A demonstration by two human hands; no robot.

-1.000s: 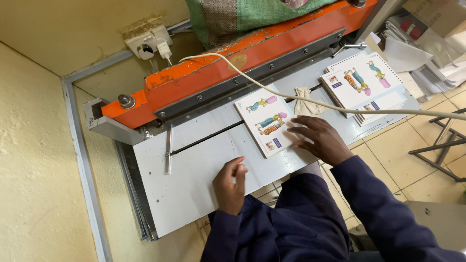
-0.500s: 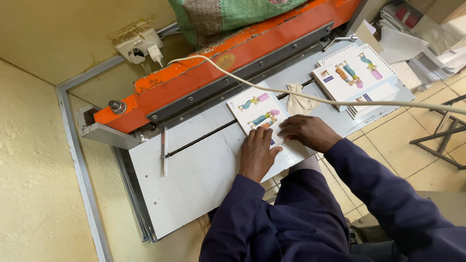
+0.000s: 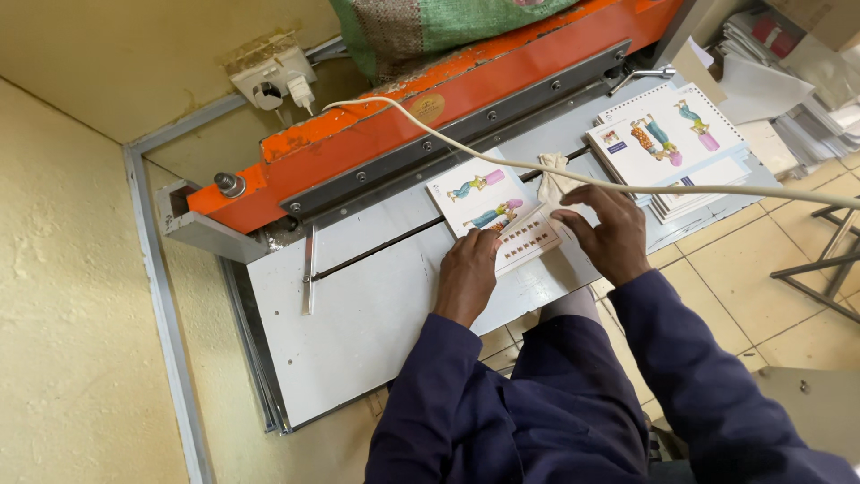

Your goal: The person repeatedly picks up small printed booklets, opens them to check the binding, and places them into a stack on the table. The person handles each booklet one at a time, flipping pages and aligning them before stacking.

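Pressing down flat, the left hand (image 3: 468, 273) is spread on the near edge of a picture booklet (image 3: 495, 213), while the right hand (image 3: 607, 235) is laid open-fingered at its right corner. The booklet is lined up on the grey table (image 3: 376, 314), just short of the orange machine bar (image 3: 430, 116). Looks like it's only being positioned, with a stack of printed booklets (image 3: 674, 148) waiting at the right.

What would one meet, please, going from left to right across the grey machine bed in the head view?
Thin metal guide strip → left hand → printed booklet under both hands → right hand → stack of spiral-bound illustrated booklets at the bed's right end.
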